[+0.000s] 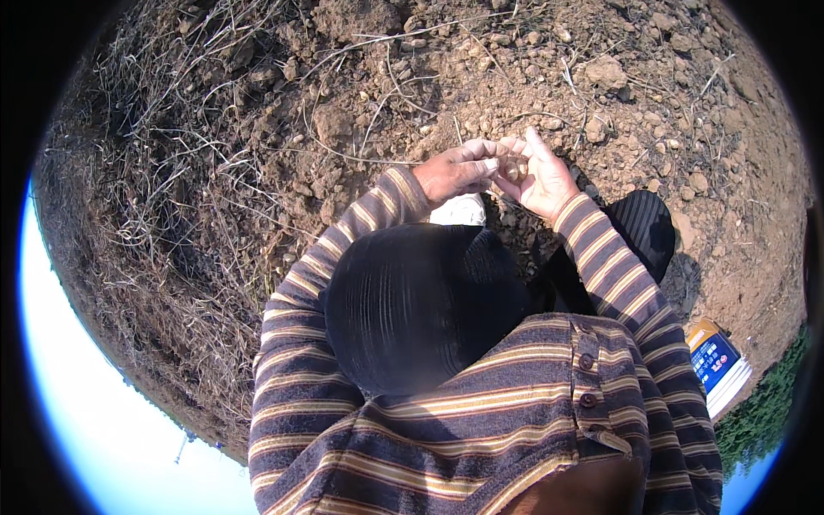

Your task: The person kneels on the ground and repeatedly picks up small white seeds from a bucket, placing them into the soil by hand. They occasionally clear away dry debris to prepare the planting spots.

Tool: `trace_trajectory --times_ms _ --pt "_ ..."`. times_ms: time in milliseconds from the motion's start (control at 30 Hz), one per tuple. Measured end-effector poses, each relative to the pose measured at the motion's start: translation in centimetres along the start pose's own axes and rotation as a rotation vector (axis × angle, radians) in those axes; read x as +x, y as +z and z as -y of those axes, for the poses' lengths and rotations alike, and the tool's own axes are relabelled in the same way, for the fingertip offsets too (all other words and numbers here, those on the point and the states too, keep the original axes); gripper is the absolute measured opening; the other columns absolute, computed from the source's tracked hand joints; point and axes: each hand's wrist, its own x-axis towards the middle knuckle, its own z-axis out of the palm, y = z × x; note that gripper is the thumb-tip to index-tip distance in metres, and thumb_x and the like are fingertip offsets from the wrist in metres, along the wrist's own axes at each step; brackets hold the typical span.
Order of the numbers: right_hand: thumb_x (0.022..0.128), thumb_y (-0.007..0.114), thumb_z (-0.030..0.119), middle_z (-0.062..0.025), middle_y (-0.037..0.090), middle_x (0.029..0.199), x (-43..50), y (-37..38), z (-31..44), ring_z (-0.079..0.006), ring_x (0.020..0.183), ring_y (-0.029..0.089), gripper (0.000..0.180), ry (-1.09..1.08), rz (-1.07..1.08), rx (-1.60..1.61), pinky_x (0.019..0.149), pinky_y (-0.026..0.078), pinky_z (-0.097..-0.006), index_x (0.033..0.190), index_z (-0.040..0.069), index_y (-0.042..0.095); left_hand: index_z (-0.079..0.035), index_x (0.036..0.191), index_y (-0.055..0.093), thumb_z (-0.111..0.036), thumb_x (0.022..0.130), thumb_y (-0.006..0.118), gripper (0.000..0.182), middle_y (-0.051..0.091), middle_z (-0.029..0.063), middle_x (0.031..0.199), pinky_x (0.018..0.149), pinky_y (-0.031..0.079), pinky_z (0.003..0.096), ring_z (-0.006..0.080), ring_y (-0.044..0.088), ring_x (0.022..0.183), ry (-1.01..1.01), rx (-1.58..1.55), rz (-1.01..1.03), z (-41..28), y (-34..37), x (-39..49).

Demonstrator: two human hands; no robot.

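Note:
My right hand (544, 183) is palm up and cupped, with small yellowish-brown lumps (515, 170) in it; what they are cannot be made out for certain. My left hand (457, 172) reaches in from the left, its thumb and fingertips at the lumps and against the fingers of my right hand. Whether it pinches one is hidden. Both hands are just above bare, cloddy soil (399, 122). Below my left wrist a white item (460, 211), perhaps the toe of a shoe, shows beside my black-clothed knee (418, 302).
Dry stalks and roots (187, 161) cover the ground at the left. Clods and stones (606, 72) lie at the upper right. My other dark-clothed leg (642, 228) is right of my right forearm. A blue and white printed carton (718, 367) stands at the lower right, near green plants (759, 415).

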Motion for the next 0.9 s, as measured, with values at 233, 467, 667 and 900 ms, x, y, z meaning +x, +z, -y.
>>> trace_trajectory --times_ms 233,467,667,900 --pt "0.088 0.038 0.051 -0.0060 0.059 0.082 1.0 -0.6 -1.0 -0.0204 0.078 0.060 0.047 0.143 0.254 0.106 0.079 0.050 -0.0402 0.093 0.006 0.054 -0.003 0.134 0.027 -0.013 0.090 0.040 0.047 0.041 0.0076 0.126 0.099 0.032 0.0318 0.0178 0.042 0.115 0.116 0.379 0.053 -1.2 1.5 0.6" --pt "0.079 0.063 0.025 -0.0041 0.060 0.085 1.5 -0.8 0.1 -0.0167 0.077 0.060 0.019 0.180 0.165 0.236 0.064 0.051 -0.0280 0.088 0.009 0.056 -0.002 0.119 0.046 -0.017 0.091 0.046 0.032 0.055 0.0064 0.110 0.087 0.042 0.0283 0.0141 0.052 0.101 0.267 0.148 -0.219 -1.7 -0.5 0.3" --pt "0.081 0.060 0.022 -0.0077 0.059 0.089 0.6 -2.1 1.9 -0.0164 0.073 0.056 0.017 0.179 0.195 0.084 0.053 0.046 -0.0233 0.090 0.009 0.055 -0.009 0.094 0.064 -0.019 0.079 0.058 0.019 0.063 0.0132 0.090 0.077 0.048 0.0323 0.0235 0.061 0.083 -0.041 1.221 -1.368 -4.4 -11.5 -1.2" --pt "0.084 0.056 0.021 -0.0128 0.057 0.093 -2.0 -3.7 1.8 -0.0166 0.072 0.057 0.016 0.117 0.251 -0.076 0.051 0.047 -0.0249 0.090 0.006 0.053 -0.020 0.113 0.054 -0.036 0.072 0.067 0.046 0.049 0.0131 0.114 0.086 0.045 0.0365 0.0278 0.054 0.101 -0.574 1.370 -1.498 -5.1 -17.8 -4.4"
